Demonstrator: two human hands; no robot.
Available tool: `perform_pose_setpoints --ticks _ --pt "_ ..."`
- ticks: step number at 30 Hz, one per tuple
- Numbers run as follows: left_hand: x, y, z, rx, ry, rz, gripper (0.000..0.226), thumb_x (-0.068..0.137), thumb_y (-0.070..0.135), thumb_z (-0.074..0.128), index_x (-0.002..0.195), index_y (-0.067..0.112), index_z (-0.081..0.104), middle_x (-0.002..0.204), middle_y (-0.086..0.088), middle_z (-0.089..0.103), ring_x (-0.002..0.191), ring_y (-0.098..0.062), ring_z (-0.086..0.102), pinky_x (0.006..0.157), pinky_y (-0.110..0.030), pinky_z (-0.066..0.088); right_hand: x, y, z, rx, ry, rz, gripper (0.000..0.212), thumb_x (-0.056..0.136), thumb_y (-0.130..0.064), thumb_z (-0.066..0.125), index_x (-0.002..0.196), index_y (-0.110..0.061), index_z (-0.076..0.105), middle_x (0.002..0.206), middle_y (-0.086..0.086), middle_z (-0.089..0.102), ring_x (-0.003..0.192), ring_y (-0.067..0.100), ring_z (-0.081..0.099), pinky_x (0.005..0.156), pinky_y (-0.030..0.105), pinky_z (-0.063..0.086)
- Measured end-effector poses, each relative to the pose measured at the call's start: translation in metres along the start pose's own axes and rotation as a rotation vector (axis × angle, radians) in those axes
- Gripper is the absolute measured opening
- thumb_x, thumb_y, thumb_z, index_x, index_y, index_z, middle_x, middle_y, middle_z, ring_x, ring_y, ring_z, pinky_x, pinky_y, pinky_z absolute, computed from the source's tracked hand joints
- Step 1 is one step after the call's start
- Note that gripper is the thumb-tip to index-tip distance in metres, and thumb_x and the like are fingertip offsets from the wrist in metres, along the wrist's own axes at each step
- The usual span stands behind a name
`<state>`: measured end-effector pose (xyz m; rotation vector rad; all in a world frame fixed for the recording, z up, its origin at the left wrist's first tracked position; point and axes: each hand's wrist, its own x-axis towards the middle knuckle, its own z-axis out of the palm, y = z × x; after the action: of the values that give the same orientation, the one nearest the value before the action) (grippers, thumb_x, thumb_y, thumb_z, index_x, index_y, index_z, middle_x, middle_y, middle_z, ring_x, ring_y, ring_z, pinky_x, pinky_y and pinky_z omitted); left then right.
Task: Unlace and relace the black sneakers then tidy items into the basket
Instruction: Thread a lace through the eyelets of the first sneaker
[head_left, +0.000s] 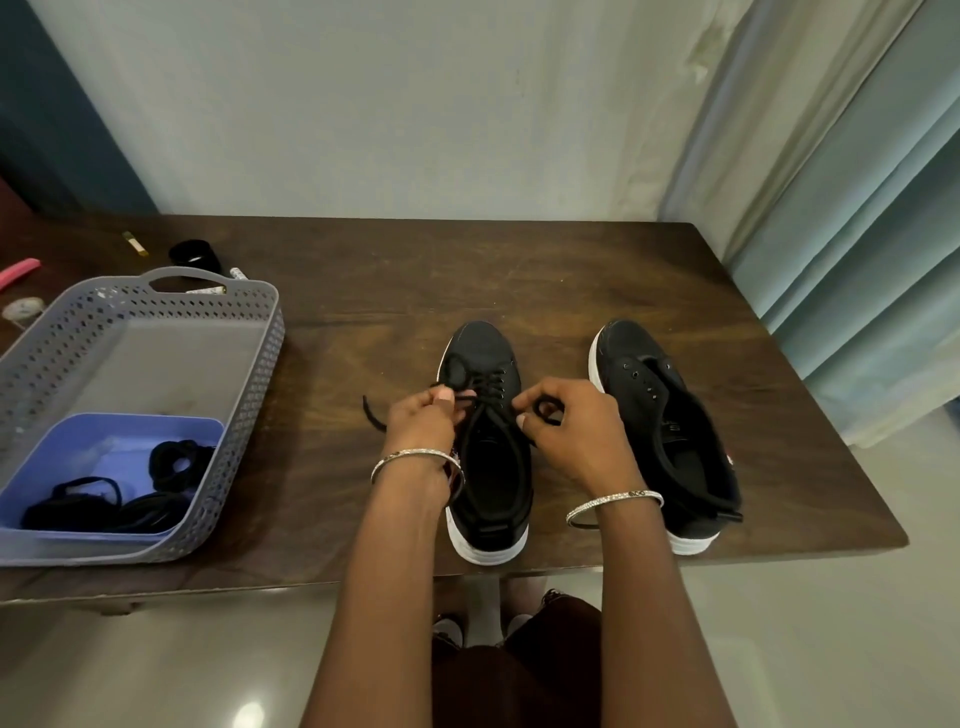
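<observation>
Two black sneakers with white soles stand side by side on the dark wooden table (571, 291), toes pointing away from the person. The laced sneaker (491, 467) sits near the front edge between the two wrists, its lace (487, 388) crossing through the lower eyelets only. The left hand (421, 423) hovers over that shoe's left side, thumb and forefinger pressed together on one strand of the lace, whose loose end trails onto the table to the left of the hand. The right hand (574, 428) is over the shoe's right side, thumb and curled fingers pinching the other strand, which forms a small loop just above the knuckles. Each wrist wears a thin silver bangle (415, 457). The unlaced sneaker (670, 441) stands just to the right, its eyelets bare and its tongue slack. Well to the left, the grey perforated basket (156, 306) rests on the table, and a blue tray (93, 441) fills its near end. Black coils (104, 506) lie in that tray, possibly spare laces, though the view is too dark to be sure. A pale curtain (857, 208) hangs to the right, behind the table.
</observation>
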<state>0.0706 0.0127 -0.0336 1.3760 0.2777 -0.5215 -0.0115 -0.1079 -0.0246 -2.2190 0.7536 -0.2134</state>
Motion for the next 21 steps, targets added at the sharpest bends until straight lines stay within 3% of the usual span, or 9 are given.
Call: perform_pose_setpoints --ticks 3,6,8,12,15,17,19,21 --pt "0.001 0.000 -0.003 -0.155 0.002 -0.190 0.028 0.104 0.008 0.047 0.082 0.014 0.065 0.072 0.007 0.070 0.065 -0.002 0.057 0.043 -0.011 0.042 0.001 0.000 -0.001 0.008 -0.013 0.005 0.013 0.087 -0.018 0.075 0.094 -0.029 0.077 0.078 -0.014 0.061 0.087 0.012 0.065 0.090 0.034 0.055" --pt "0.003 0.003 -0.007 -0.192 0.054 -0.239 0.033 0.104 0.015 0.047 0.077 0.018 0.065 0.050 0.011 0.060 0.044 -0.002 0.050 0.036 -0.011 0.036 0.002 0.001 0.000 0.024 -0.007 0.004 0.013 0.088 -0.018 0.074 0.094 -0.030 0.076 0.078 -0.016 0.061 0.087 0.011 0.065 0.091 0.035 0.055" --pt "0.000 0.006 -0.008 -0.335 0.096 -0.268 0.035 0.105 0.016 0.042 0.073 0.016 0.057 0.051 0.007 0.054 0.041 -0.004 0.046 0.040 -0.016 0.036 0.002 0.000 0.001 0.045 0.003 -0.002 0.012 0.089 -0.020 0.074 0.093 -0.030 0.075 0.081 -0.013 0.065 0.086 0.010 0.065 0.092 0.036 0.055" --pt "0.004 0.015 -0.021 -0.614 0.243 -0.273 0.032 0.106 0.023 0.036 0.077 0.020 0.048 0.059 0.005 0.046 0.054 -0.011 0.041 0.055 -0.026 0.035 0.002 -0.006 0.007 0.114 0.037 -0.054 0.007 0.087 -0.030 0.075 0.093 -0.034 0.076 0.081 -0.016 0.071 0.086 0.007 0.066 0.090 0.047 0.054" --pt "0.011 0.017 -0.027 -0.450 0.539 -0.035 0.012 0.100 0.023 0.048 0.091 0.015 0.053 0.072 -0.003 0.054 0.058 -0.017 0.048 0.057 -0.028 0.041 0.002 -0.012 0.013 -0.006 0.076 -0.112 0.005 0.088 -0.035 0.075 0.092 -0.037 0.076 0.091 -0.017 0.071 0.093 0.007 0.066 0.095 0.051 0.047" --pt "0.006 0.017 -0.026 -0.266 0.732 0.350 0.012 0.089 0.023 0.058 0.097 0.014 0.059 0.085 -0.002 0.063 0.069 -0.011 0.056 0.066 -0.025 0.045 0.002 -0.017 0.012 -0.112 0.095 -0.119 0.006 0.090 -0.036 0.073 0.095 -0.037 0.076 0.096 -0.016 0.070 0.099 0.009 0.064 0.097 0.043 0.041" --pt "-0.001 0.018 -0.022 -0.030 0.650 0.639 0.010 0.086 0.021 0.063 0.094 0.013 0.065 0.081 0.010 0.063 0.068 0.004 0.055 0.067 -0.014 0.042 0.003 -0.020 0.012 -0.205 0.101 -0.119 0.006 0.093 -0.038 0.070 0.095 -0.038 0.075 0.097 -0.015 0.069 0.103 0.011 0.062 0.091 0.038 0.033" --pt "-0.003 0.017 -0.018 0.196 0.378 0.693 0.002 0.085 0.017 0.067 0.086 0.016 0.068 0.074 0.012 0.064 0.066 0.003 0.057 0.066 -0.017 0.044 0.004 -0.021 0.014 -0.254 0.094 -0.127 0.006 0.094 -0.037 0.067 0.094 -0.036 0.073 0.096 -0.014 0.067 0.101 0.012 0.061 0.089 0.038 0.032"
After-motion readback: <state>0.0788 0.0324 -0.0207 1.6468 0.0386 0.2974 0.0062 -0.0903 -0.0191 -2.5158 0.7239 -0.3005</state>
